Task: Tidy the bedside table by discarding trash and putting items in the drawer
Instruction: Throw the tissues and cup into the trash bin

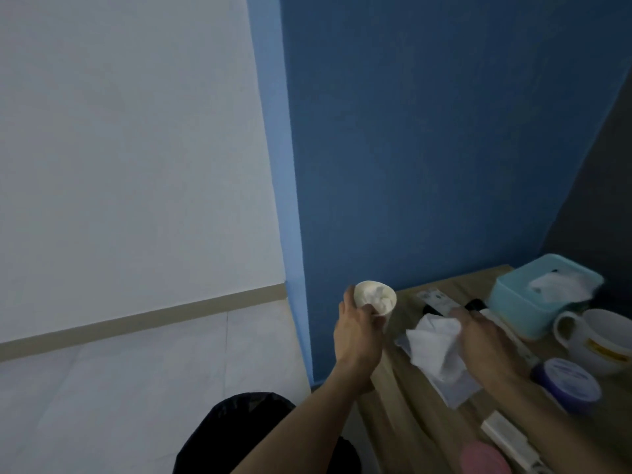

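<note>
My left hand (357, 331) grips a white paper cup (375, 297) stuffed with crumpled tissue, held just off the left edge of the wooden bedside table (407, 429). My right hand (478, 333) grips a crumpled white tissue (436, 343) above the tabletop. Under the tissue lies a clear plastic wrapper (458, 391). A bin lined with a black bag (239, 436) stands on the floor below my left forearm.
On the table stand a teal tissue box (533, 295), a white mug (602, 340), a purple-lidded jar (567, 381), a white flat packet (436, 299), a white remote-like bar (509, 436) and a pink round lid (484, 458). A blue wall rises behind the table.
</note>
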